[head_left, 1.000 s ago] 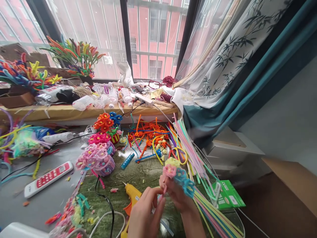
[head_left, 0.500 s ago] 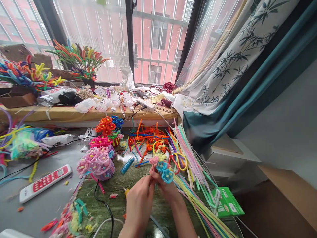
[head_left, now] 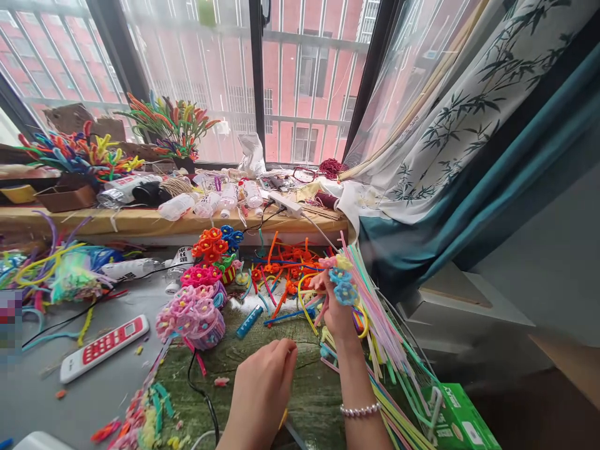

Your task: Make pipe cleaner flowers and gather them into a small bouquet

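My right hand (head_left: 334, 309) is raised over the far right of the green tabletop, closed around a small bunch of fuzzy pipe-cleaner flowers. Two blue flowers (head_left: 344, 285) show at its right side, with pink and pale yellow ones (head_left: 334, 262) above them. Lower and nearer, my left hand (head_left: 263, 381) hovers with its fingers curled in; whatever they may hold is hidden. Just beneath it, part of a yellow object (head_left: 284, 417) peeks out. Orange pipe-cleaner flowers and stems (head_left: 290, 265) lie heaped beyond my right hand.
Loose pastel pipe cleaners (head_left: 382, 319) run along the right edge, near a green box (head_left: 462, 415). At left stand finished flower pots (head_left: 209, 325), beside a blue lighter (head_left: 249, 321) and a white-and-red remote (head_left: 105, 349). A black cable (head_left: 201, 389) crosses the front. Bottles (head_left: 178, 206) line the sill.
My hands have parted. The right one has moved up and away with the flowers, while the left stays low and near. The view has shifted slightly left.
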The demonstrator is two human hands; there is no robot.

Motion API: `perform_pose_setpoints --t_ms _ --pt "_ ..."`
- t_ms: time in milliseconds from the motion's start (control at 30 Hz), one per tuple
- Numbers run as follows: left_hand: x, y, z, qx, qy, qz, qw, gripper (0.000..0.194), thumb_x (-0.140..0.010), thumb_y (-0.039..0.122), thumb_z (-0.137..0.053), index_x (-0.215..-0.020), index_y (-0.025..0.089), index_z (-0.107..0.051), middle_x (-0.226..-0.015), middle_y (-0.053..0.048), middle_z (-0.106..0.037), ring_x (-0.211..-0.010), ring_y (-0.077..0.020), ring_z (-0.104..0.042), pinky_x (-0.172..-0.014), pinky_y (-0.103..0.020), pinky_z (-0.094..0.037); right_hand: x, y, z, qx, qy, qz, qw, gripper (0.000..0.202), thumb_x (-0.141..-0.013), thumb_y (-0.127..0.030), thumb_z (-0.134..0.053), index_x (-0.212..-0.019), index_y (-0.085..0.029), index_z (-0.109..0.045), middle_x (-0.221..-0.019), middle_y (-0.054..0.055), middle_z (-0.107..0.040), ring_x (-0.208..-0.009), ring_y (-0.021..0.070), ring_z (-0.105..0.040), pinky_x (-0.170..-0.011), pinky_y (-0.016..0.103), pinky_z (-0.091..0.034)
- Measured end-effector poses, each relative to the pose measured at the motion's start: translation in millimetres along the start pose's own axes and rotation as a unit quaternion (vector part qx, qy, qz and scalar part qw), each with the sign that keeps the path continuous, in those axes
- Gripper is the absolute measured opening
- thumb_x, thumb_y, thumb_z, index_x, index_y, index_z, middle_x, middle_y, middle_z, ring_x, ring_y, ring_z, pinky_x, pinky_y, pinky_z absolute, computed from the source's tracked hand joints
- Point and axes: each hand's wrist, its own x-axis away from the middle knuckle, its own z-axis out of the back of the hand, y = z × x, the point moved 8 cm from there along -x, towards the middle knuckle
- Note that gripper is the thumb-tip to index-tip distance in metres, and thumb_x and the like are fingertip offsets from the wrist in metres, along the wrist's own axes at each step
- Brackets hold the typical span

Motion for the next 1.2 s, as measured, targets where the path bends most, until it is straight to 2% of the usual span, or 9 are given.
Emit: perform_pose_setpoints --t_ms 200,367,500,600,700,833,1000,1133,1200 --pt "3.6 3.4 3.9 0.007 -0.025 -0.023 0.999 0.023 -0.094 0.028 -0.044 -0.081 0.027 -0.063 -0.079 0.003 -0.073 -0.072 -0.0167 -0.069 -0.063 -0.025 -0.040 -5.1 -16.5 26.6 -0.085 0.053 0.001 0.995 0.038 -0.080 -0.058 -0.066 -0.082 -0.023 -0.051 -0.056 -0.008 -0.044 -0.041 0.0074 -0.036 -0.042 0.022 -0.033" --pt "-14.6 10.8 -1.5 0.016 -0.050 -0.028 0.998 0.021 -0.091 0.026 -0.048 -0.077 0.026 -0.065 -0.075 0.002 -0.073 -0.069 -0.0186 -0.068 -0.060 -0.026 -0.039 -5.8 -18.4 40.2 -0.059 0.061 -0.015 0.996 0.037 -0.077 -0.056 -0.070 -0.088 -0.023 -0.056 -0.053 -0.009 -0.042 -0.041 0.0064 -0.028 -0.037 0.021 -0.025" --pt "-35.1 21.2 -6.9 0.052 -0.035 -0.023 0.998 0.022 -0.092 0.024 -0.044 -0.084 0.025 -0.065 -0.083 0.000 -0.074 -0.073 -0.0180 -0.067 -0.065 -0.027 -0.042 -11.2 -17.9 58.4 -0.022 0.092 -0.041 0.995 0.040 -0.075 -0.059 -0.070 -0.076 -0.022 -0.057 -0.048 -0.009 -0.036 -0.042 0.0078 -0.028 -0.037 0.022 -0.022" --pt "-49.1 34.2 -15.5 0.091 -0.029 -0.033 0.995 0.021 -0.091 0.022 -0.044 -0.090 0.024 -0.065 -0.091 -0.001 -0.074 -0.073 -0.0166 -0.067 -0.068 -0.027 -0.045 -12.6 -16.7 66.4 -0.018 0.097 -0.065 0.993 0.047 -0.074 -0.059 -0.071 -0.059 -0.022 -0.047 -0.047 -0.009 -0.032 -0.041 0.0075 -0.027 -0.036 0.023 -0.023" --pt "-60.9 50.0 -25.0 0.130 -0.032 -0.052 0.990 0.018 -0.089 0.021 -0.048 -0.098 0.024 -0.063 -0.097 0.000 -0.073 -0.073 -0.0148 -0.066 -0.070 -0.026 -0.047 -11.7 -17.2 62.7 -0.020 0.078 -0.068 0.994 0.053 -0.073 -0.055 -0.073 -0.053 -0.023 -0.036 -0.045 -0.009 -0.030 -0.039 0.0068 -0.024 -0.035 0.024 -0.022" --pt "-71.4 64.4 -31.2 0.163 -0.033 -0.069 0.984 0.019 -0.088 0.021 -0.049 -0.104 0.024 -0.060 -0.103 -0.001 -0.070 -0.069 -0.0126 -0.065 -0.070 -0.026 -0.049 -8.2 -17.2 45.3 -0.032 0.024 -0.073 0.997 0.051 -0.075 -0.052 -0.073 -0.050 -0.022 -0.039 -0.043 -0.007 -0.035 -0.039 0.0074 -0.029 -0.037 0.024 -0.023" --pt "-78.4 57.3 -28.2 0.158 0.015 -0.017 0.987 0.010 -0.089 0.027 -0.049 -0.094 0.020 -0.055 -0.093 -0.004 -0.066 -0.062 -0.0150 -0.061 -0.061 -0.029 -0.046 -2.4 -6.9 31.5 -0.024 -0.012 -0.127 0.992 0.051 -0.076 -0.057 -0.068 -0.051 -0.021 -0.043 -0.043 -0.007 -0.038 -0.037 0.0061 -0.027 -0.036 0.024 -0.018" --pt "-81.4 54.9 -26.0 0.159 0.051 -0.015 0.986 0.012 -0.086 0.022 -0.053 -0.097 0.019 -0.055 -0.105 -0.008 -0.063 -0.095 -0.0237 -0.061 -0.080 -0.037 -0.048 -3.3 -0.4 23.1 -0.061 -0.025 -0.139 0.988 0.048 -0.071 -0.055 -0.074 -0.054 -0.021 -0.045 -0.043 -0.008 -0.040 -0.037 0.0053 -0.027 -0.036 0.023 -0.017" --pt "-82.2 57.6 -27.9 0.168 0.049 -0.034 0.984 0.012 -0.086 0.020 -0.053 -0.097 0.020 -0.057 -0.103 -0.007 -0.065 -0.101 -0.0251 -0.058 -0.087 -0.040 -0.047 -5.0 0.5 19.3 -0.074 -0.033 -0.139 0.987 0.045 -0.069 -0.055 -0.076 -0.058 -0.021 -0.049 -0.045 -0.008 -0.043 -0.037 0.0053 -0.027 -0.037 0.023 -0.018"
